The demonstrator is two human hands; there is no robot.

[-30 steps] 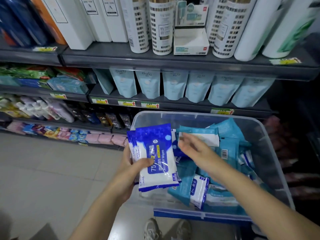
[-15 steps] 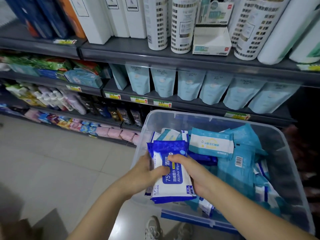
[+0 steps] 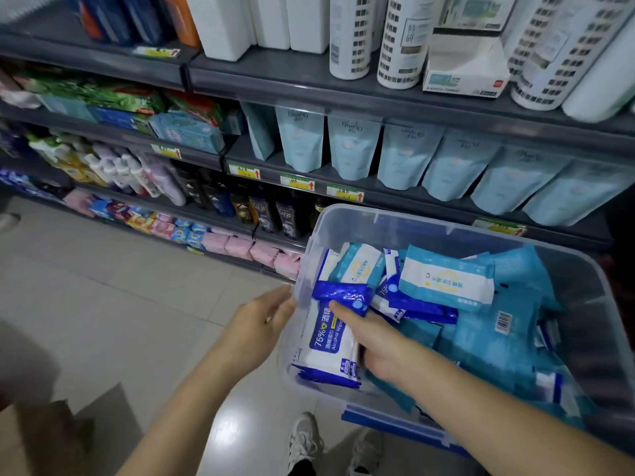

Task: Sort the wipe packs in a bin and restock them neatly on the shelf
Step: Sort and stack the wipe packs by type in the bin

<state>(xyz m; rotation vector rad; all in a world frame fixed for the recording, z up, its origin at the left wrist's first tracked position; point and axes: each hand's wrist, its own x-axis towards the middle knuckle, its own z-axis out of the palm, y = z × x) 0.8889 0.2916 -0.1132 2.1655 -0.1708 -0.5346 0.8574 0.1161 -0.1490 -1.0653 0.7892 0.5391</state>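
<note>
At left, just outside the clear bin (image 3: 429,231) wall: left hand (image 3: 264,317), fingers loosely straight, holding nothing. Inside, against that wall: stack of blue-and-white alcohol wipe packs (image 3: 326,341), long axis pointing away toward the shelf (image 3: 275,80). Right of it, right hand (image 3: 374,345) clamped on the stack's right edge (thumb on top). Further right, teal packs (image 3: 446,283) heaped.

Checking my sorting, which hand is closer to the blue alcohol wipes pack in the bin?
Right. The right hand grips the alcohol wipes pack inside the bin; the left hand is outside the bin's left wall.
</note>
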